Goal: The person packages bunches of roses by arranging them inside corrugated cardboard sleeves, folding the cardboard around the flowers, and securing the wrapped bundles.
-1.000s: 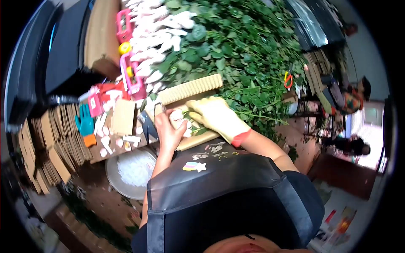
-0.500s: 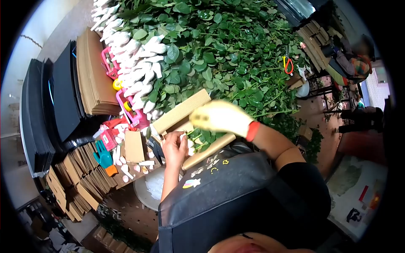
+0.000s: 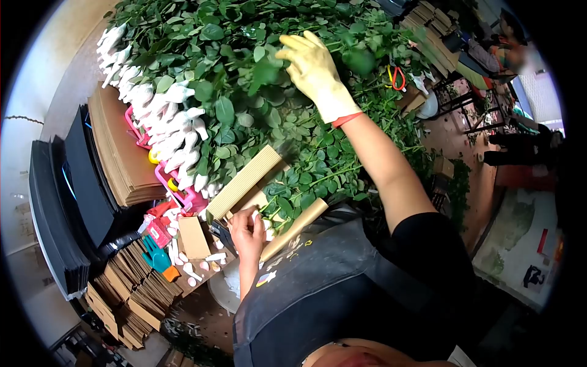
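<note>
My left hand (image 3: 247,235), bare, is at the near end of a corrugated cardboard wrap (image 3: 244,183). Its fingers are curled around a white flower head (image 3: 256,216); the stem is hidden. More white flower heads (image 3: 269,232) lie beside it, with leafy stems inside the wrap. My right hand (image 3: 310,73), in a pale yellow glove with a red band at the wrist, is stretched over the big pile of leafy stems (image 3: 293,131). Its fingers are spread and nothing shows in them. White-sleeved flower heads (image 3: 162,116) line the left side of the pile.
Cardboard sheets (image 3: 116,147) and black sheets (image 3: 92,165) stand at the left. Pink holders (image 3: 177,189), a teal glove (image 3: 155,254) and loose petals are near the table edge. Red-handled scissors (image 3: 398,79) lie right of the leaves. Another person (image 3: 489,55) is at the far right.
My right hand has moved from above the wrap up and away, over the leaf pile, with its fingers now spread. My left hand stays by the wrap. The view has shifted.
</note>
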The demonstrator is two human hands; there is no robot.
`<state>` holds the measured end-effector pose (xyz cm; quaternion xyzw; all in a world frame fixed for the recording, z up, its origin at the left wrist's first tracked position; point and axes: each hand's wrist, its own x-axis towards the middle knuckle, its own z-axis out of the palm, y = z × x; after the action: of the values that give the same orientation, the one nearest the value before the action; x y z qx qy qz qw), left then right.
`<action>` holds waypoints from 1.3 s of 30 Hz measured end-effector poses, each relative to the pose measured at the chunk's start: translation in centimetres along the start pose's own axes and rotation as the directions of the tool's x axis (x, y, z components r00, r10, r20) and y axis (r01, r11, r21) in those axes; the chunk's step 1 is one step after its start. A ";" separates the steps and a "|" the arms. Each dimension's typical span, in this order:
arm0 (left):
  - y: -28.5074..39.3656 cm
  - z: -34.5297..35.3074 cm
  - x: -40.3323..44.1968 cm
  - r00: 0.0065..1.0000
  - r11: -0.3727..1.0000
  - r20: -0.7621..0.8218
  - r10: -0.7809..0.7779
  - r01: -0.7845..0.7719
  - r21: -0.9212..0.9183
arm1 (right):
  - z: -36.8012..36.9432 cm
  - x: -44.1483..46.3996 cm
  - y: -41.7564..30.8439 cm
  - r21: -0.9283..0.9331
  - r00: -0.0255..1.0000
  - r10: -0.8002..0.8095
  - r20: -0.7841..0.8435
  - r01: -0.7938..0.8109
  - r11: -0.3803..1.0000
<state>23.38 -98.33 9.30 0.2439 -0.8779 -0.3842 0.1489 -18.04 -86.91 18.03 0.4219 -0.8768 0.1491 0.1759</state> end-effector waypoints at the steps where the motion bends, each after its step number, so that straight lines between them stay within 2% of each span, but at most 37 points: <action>1: -0.3 0.0 0.0 0.999 0.999 0.001 0.052 -0.052 0.010 | 1.0 -0.4 0.3 -0.027 0.995 -0.021 0.099 0.024 0.999; 2: -0.4 0.0 -0.3 0.999 0.999 0.012 0.032 -0.032 0.004 | 1.9 -0.9 0.7 -0.049 0.979 -0.040 0.199 0.051 0.997; 3: -0.4 -0.1 -0.4 1.000 1.000 0.019 0.012 -0.012 -0.001 | 0.3 -0.5 0.0 0.119 0.909 0.172 0.381 -0.232 0.965; 4: -0.3 0.0 -0.2 1.000 1.000 0.017 -0.008 0.008 -0.008 | -0.7 -1.1 -0.1 0.043 0.992 0.062 0.111 -0.067 0.997; 6: -0.2 0.2 -0.3 0.999 0.999 -0.020 0.034 -0.035 -0.020 | -3.4 -1.3 -0.8 0.008 0.997 -0.008 -0.073 0.009 1.000; 7: -0.3 0.4 -0.3 0.999 0.999 -0.029 0.029 -0.030 -0.034 | -2.9 -1.6 -0.9 -0.047 0.967 -0.184 -0.175 0.179 0.983; 8: -0.3 0.3 -0.4 0.999 0.999 -0.030 0.028 -0.029 -0.046 | -0.4 -1.4 0.1 -0.120 0.971 -0.227 0.073 0.235 0.965; 9: -0.2 0.2 -0.4 0.999 0.999 -0.019 0.032 -0.033 -0.040 | -0.2 -0.3 -0.3 -0.023 0.956 -0.030 0.291 0.039 0.999; 10: -0.2 0.0 -0.2 0.996 0.996 -0.034 0.084 -0.084 -0.004 | -0.5 0.5 -0.4 0.021 0.854 0.138 0.502 -0.171 0.985; 11: -0.4 -0.1 0.1 0.992 0.993 -0.038 0.120 -0.119 0.013 | -2.2 -0.8 0.3 0.117 0.977 0.067 0.201 -0.092 0.989; 12: -0.5 0.1 0.0 0.989 0.990 -0.050 0.141 -0.140 0.026 | -2.2 -0.7 1.9 0.191 0.994 -0.023 -0.106 0.043 0.981; 14: -0.5 0.1 -0.2 0.995 0.996 -0.038 0.089 -0.089 0.005 | -6.0 -0.6 1.1 -0.007 0.920 -0.216 -0.326 0.226 0.974; 16: -0.4 -0.1 -0.2 0.999 0.999 -0.022 0.033 -0.034 -0.022 | -7.9 -2.2 -1.2 0.124 0.894 -0.283 -0.347 0.343 0.931; 17: -0.7 -0.2 -0.2 1.000 0.999 -0.020 0.017 -0.018 -0.050 | -8.9 -4.0 -1.8 0.182 0.925 -0.249 -0.288 0.308 0.934; 18: -0.9 0.0 -0.2 1.000 0.996 -0.026 -0.001 -0.001 -0.086 | -9.4 -4.5 -2.3 0.237 0.916 -0.277 -0.292 0.350 0.906; 19: -0.6 -0.2 0.0 0.993 0.981 0.032 -0.114 0.118 -0.154 | -8.7 -4.7 -2.0 0.422 0.870 -0.389 -0.304 0.489 0.763; 20: -1.1 -0.3 -0.1 0.986 0.971 0.075 -0.151 0.162 -0.175 | -8.6 -5.7 -2.3 0.443 0.860 -0.449 -0.242 0.510 0.737; 21: -2.6 0.6 -0.4 0.950 0.918 0.121 -0.287 0.309 -0.248 | -8.6 -6.6 -2.8 0.468 0.844 -0.507 -0.177 0.525 0.711; 22: -4.4 1.9 -0.9 0.894 0.837 0.176 -0.412 0.448 -0.313 | -9.9 -8.4 -4.1 0.318 0.865 -0.501 -0.011 0.478 0.819; 23: -5.3 2.8 -1.0 0.968 0.774 0.066 -0.241 0.233 -0.589 | -9.2 -9.9 -4.7 0.232 0.861 -0.481 0.165 0.441 0.867; 24: -4.9 2.6 -0.8 0.961 0.817 0.042 -0.275 0.256 -0.516 | -7.2 -12.6 -4.2 0.273 0.897 -0.424 0.123 0.380 0.884; 26: -4.1 1.6 -1.0 0.975 0.868 0.056 -0.214 0.216 -0.448 | -5.9 -14.6 -4.9 0.163 0.881 -0.247 0.403 0.197 0.967; 27: -3.5 1.6 -0.9 0.968 0.832 0.033 -0.250 0.232 -0.505 | -3.2 -16.9 -3.7 0.164 0.924 -0.233 0.303 0.191 0.968; 28: -3.0 1.6 -0.7 0.958 0.792 0.010 -0.286 0.242 -0.560 | -2.3 -17.3 -3.6 0.133 0.904 -0.201 0.377 0.162 0.978; 30: -3.6 1.7 -0.9 0.974 0.856 -0.016 -0.227 0.192 -0.480 | -0.6 -18.5 -3.1 0.137 0.915 -0.178 0.361 0.137 0.981; 31: -3.6 1.7 -0.9 0.971 0.853 0.002 -0.240 0.212 -0.477 | 0.2 -18.8 -3.2 0.231 0.918 -0.135 0.372 0.049 0.972; 33: -3.2 1.4 -0.9 0.967 0.845 0.046 -0.251 0.242 -0.477 | -0.1 -19.0 -3.0 0.348 0.913 -0.224 0.341 0.098 0.932; 34: -2.7 1.0 -0.7 0.936 0.819 0.114 -0.332 0.346 -0.458 | -0.8 -17.9 -2.8 0.151 0.776 -0.284 0.564 0.241 0.959; 36: -2.3 0.9 -0.6 0.956 0.887 0.034 -0.290 0.283 -0.365 | -1.8 -17.9 -2.0 0.273 0.796 -0.351 0.493 0.241 0.931; 37: -2.5 0.9 -0.6 0.950 0.886 0.048 -0.307 0.304 -0.349 | -3.1 -16.8 -2.3 0.270 0.789 -0.285 0.545 0.156 0.950; 38: -2.9 0.9 -0.7 0.958 0.906 0.041 -0.283 0.282 -0.316 | -3.3 -15.0 -2.2 0.309 0.814 -0.263 0.518 0.108 0.945; 39: -3.2 1.0 -0.7 0.965 0.915 0.031 -0.259 0.255 -0.312 | -3.2 -13.4 -2.4 0.317 0.900 -0.202 0.387 0.076 0.945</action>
<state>24.54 -99.23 6.22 0.3322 -0.7652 -0.5337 0.1387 -7.76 -77.87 15.36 0.5275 -0.8292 0.1719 -0.0684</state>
